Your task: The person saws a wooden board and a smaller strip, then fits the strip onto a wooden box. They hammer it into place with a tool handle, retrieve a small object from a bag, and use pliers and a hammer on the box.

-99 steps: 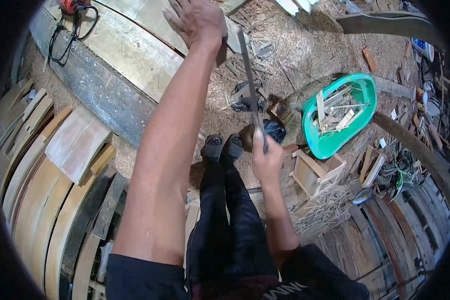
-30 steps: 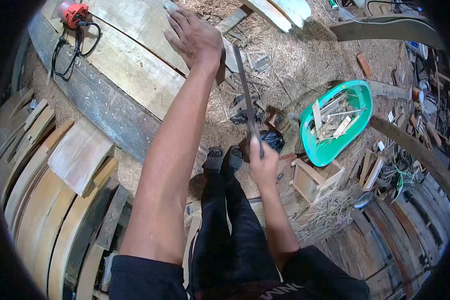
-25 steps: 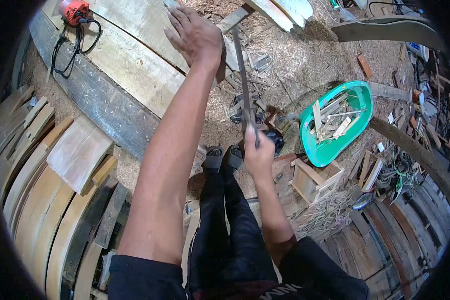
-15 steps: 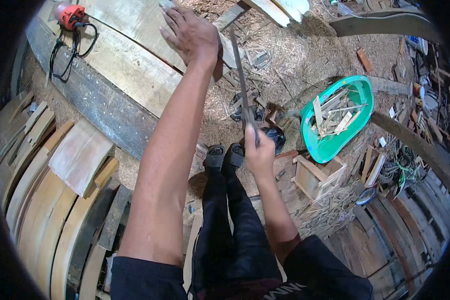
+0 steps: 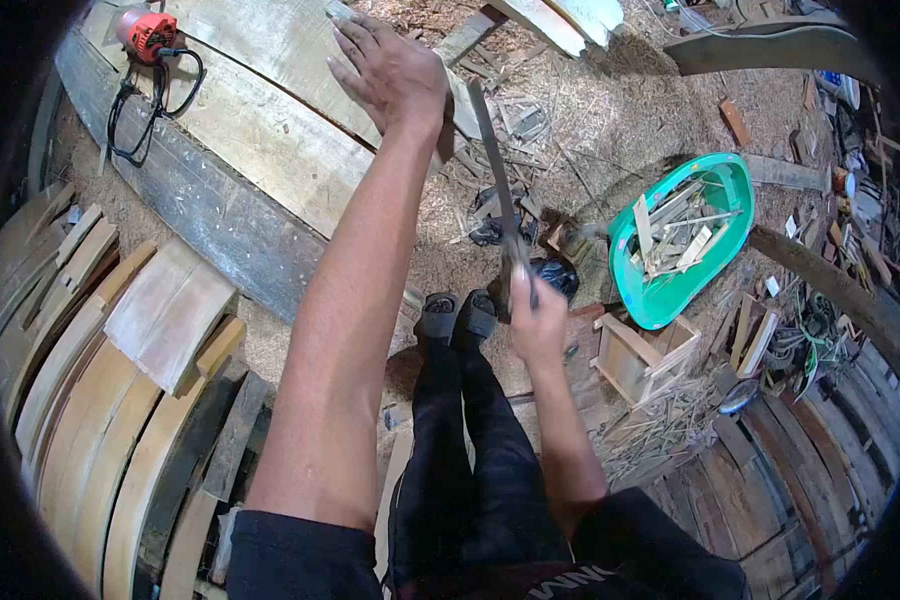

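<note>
My left hand (image 5: 395,85) lies palm down, fingers stretched out, near the end of the pale planks (image 5: 250,110). A short pale piece of wood shows past its fingertips, and more wood sticks out beside the wrist; how far the palm presses on it is hidden. My right hand (image 5: 538,318) is wrapped round the dark handle of a long-bladed hand tool (image 5: 496,165). Its narrow metal blade points forward, tip close to the wood beside my left wrist. Whether the blade has teeth cannot be made out.
A red power tool (image 5: 146,36) with a black cord rests on the planks. A green tub (image 5: 660,312) holds wood scraps. Near it stands a small wooden frame (image 5: 625,362). Curved boards (image 5: 100,400) are stacked at left. Shavings and offcuts cover the floor around my feet.
My right hand and the blade have drawn back slightly toward my body, away from the wood. My left hand stays in place on the wood. The whole view has shifted a little.
</note>
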{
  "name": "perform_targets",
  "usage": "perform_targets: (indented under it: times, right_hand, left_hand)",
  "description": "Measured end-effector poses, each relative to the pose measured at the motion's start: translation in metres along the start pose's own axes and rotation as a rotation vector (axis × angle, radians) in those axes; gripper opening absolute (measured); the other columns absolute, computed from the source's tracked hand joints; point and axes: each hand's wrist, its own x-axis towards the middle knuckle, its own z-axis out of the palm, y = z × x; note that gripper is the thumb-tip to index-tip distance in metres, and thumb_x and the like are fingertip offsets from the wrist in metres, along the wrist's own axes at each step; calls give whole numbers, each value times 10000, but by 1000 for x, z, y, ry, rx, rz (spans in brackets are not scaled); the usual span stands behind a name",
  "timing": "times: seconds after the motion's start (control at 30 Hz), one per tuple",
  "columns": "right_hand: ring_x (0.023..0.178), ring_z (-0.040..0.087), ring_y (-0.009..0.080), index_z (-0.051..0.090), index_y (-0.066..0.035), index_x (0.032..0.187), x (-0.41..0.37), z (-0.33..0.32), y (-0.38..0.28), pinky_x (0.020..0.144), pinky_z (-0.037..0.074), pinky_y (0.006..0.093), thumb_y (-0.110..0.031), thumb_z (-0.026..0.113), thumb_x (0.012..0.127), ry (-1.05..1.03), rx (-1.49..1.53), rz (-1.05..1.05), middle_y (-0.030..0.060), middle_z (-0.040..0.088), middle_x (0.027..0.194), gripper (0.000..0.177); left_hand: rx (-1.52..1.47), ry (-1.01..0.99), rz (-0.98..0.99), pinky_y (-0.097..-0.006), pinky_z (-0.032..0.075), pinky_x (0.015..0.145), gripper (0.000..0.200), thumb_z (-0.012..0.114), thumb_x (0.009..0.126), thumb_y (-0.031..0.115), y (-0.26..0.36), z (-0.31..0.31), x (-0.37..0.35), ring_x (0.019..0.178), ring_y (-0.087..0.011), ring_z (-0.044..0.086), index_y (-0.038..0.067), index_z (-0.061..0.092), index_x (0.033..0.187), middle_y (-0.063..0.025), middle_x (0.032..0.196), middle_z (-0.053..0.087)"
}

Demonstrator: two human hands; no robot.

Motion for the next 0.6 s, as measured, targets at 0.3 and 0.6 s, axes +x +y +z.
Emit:
perform_targets:
  times: [0.3, 0.6]
  right_hand:
    - [566, 378, 82, 540, 26, 708, -14, 1, 2, 499, 357, 319, -320, 604, 983, 68, -1, -54, 17, 416, 557, 447]
    - [571, 376, 83, 536, 24, 704, -14, 0, -2, 498, 351, 322, -296, 598, 989, 64, 44, -37, 20, 400, 566, 433]
  left_hand:
    - [-59, -52, -11, -535, 89, 1201, 631, 414, 938, 196, 3, -7, 1, 1483, -375, 185, -114, 264, 1467, -282, 1540, 275]
    - [-53, -47, -34, -534, 96, 1201, 614, 420, 930, 180, 4, -7, 5, 1473, -383, 214, -117, 289, 1451, -291, 1532, 284]
